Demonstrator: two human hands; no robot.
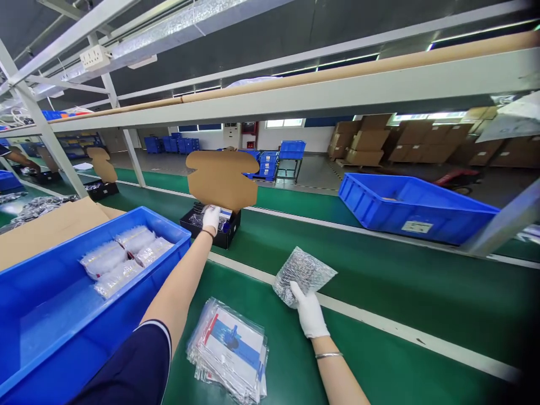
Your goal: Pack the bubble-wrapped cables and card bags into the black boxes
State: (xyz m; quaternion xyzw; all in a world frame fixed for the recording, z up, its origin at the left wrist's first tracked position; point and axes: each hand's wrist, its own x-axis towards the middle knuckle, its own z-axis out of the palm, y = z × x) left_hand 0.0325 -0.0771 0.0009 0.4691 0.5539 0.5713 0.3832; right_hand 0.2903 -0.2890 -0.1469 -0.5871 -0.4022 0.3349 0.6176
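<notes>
My left hand [211, 219], in a white glove, reaches into the black box [228, 238], whose brown cardboard lid [223, 179] stands up behind it. Its fingers are hidden among the contents, beside a white and blue packet. My right hand [311, 315], also gloved, grips the lower edge of a silvery bubble-wrap bag [304, 271], thumb on top, over the white line of the green surface. Between my forearms lies a stack of clear-bagged booklets [232, 351] with a blue and white cover.
A blue bin [169, 220] at the left holds several clear packets [135, 239]. Another blue bin [415, 211] stands at the right beside a metal post. A second open box [101, 190] and a person's arm [21, 160] are at the far left. A shelf beam [295, 104] crosses overhead.
</notes>
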